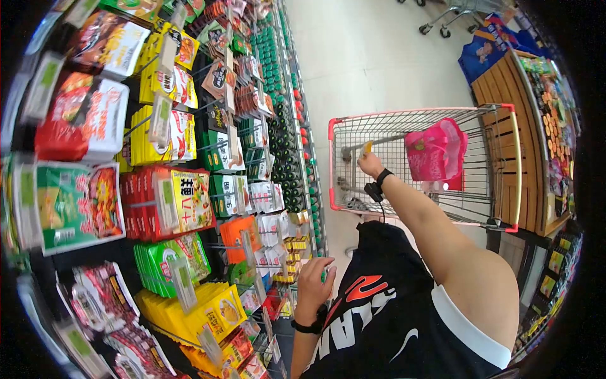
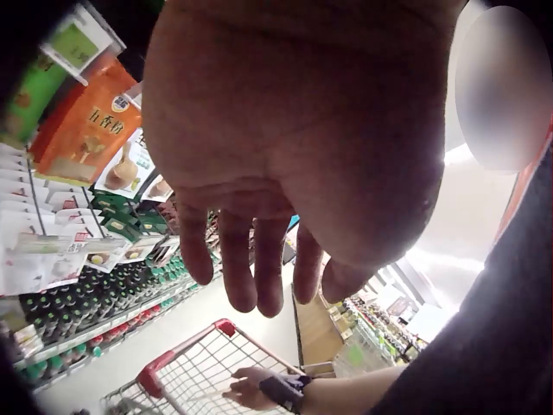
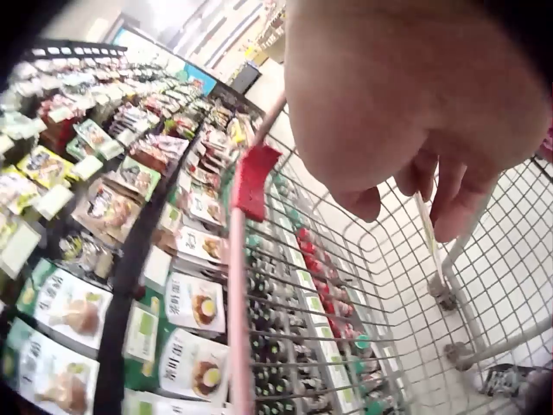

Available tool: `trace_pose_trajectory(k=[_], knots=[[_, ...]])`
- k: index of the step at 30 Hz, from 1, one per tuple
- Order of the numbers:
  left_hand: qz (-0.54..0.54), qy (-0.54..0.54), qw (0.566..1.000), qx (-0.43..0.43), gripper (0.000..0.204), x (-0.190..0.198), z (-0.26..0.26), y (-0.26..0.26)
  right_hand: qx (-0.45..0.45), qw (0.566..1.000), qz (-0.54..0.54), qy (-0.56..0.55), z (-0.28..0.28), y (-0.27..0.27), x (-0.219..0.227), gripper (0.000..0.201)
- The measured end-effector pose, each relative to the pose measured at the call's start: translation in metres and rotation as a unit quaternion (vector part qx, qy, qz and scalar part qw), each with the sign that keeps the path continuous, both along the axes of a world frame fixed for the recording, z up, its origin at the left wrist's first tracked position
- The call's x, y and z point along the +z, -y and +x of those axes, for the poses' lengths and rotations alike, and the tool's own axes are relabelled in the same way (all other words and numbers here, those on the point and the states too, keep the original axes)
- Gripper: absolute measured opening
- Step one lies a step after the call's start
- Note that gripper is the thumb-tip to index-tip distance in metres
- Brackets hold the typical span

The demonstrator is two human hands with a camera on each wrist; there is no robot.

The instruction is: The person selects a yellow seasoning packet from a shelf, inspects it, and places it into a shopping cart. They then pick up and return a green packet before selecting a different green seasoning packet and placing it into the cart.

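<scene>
My right hand (image 1: pixel 371 165) reaches over the shopping cart (image 1: pixel 404 117) and pinches a small yellow packet (image 1: pixel 367 148). From the right wrist view only the packet's thin edge (image 3: pixel 427 226) shows below the fingers, above the wire basket. A bright pink bag (image 1: pixel 429 151) lies in the cart, toward its right end. By my body on the shelf side, my left hand (image 1: pixel 314 283) hangs with nothing in it. Its fingers (image 2: pixel 238 268) are loosely extended in the left wrist view. Nearest to it are hanging seasoning packets, among them an orange pouch (image 2: pixel 86 125).
Racks of packets, such as yellow pouches (image 1: pixel 202 309) and red ones (image 1: pixel 167 202), line the left. Dark bottles with green caps (image 1: pixel 271 69) stand beyond them. A wooden display stand (image 1: pixel 505 82) is right of the cart. Another cart (image 1: pixel 451 16) is at the far top.
</scene>
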State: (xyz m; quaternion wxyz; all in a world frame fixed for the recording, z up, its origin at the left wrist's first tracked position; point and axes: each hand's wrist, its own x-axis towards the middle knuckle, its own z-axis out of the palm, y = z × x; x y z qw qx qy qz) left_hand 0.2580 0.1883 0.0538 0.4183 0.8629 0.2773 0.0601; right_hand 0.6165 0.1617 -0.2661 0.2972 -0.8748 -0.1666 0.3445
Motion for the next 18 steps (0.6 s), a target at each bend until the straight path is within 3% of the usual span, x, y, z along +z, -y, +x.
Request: trace_pose_trajectory(k=[2, 4, 6, 7, 10, 11, 14, 16, 18], knots=[[0.001, 0.020, 1.000, -0.008, 0.019, 0.001, -0.012, 0.013, -0.067, 0.995, 0.048, -0.062, -0.007, 0.014, 0.039, 0.043], [-0.006, 0.045, 0.999, -0.007, 0.019, -0.006, -0.031, 0.028, -0.137, 0.949, 0.232, -0.164, -0.025, 0.030, 0.057, 0.041], [-0.080, 0.065, 0.995, 0.007, 0.020, -0.022, -0.054, 0.043, -0.102, 0.916, 0.305, -0.238, -0.064, 0.045, 0.172, 0.042], [-0.117, 0.078, 0.990, 0.019, 0.020, -0.028, -0.063, 0.050, -0.042, 0.897, 0.338, -0.283, -0.078, 0.053, 0.217, 0.042], [-0.246, 0.104, 0.962, 0.062, 0.024, -0.063, -0.096, 0.072, 0.125, 0.787, 0.432, -0.423, -0.111, 0.083, 0.281, 0.043], [-0.310, 0.142, 0.937, 0.074, 0.029, -0.073, -0.104, 0.078, 0.159, 0.791, 0.433, -0.401, -0.124, 0.090, 0.299, 0.042], [-0.442, 0.212, 0.865, 0.103, 0.055, -0.082, -0.118, 0.088, 0.266, 0.890, 0.310, -0.205, -0.159, 0.112, 0.316, 0.041], [-0.522, 0.262, 0.800, 0.140, 0.068, -0.070, -0.120, 0.097, 0.331, 0.869, 0.300, -0.210, -0.181, 0.116, 0.297, 0.047], [-0.527, 0.282, 0.789, 0.145, 0.075, -0.063, -0.126, 0.105, 0.330, 0.829, 0.368, -0.261, -0.229, 0.111, 0.315, 0.059]])
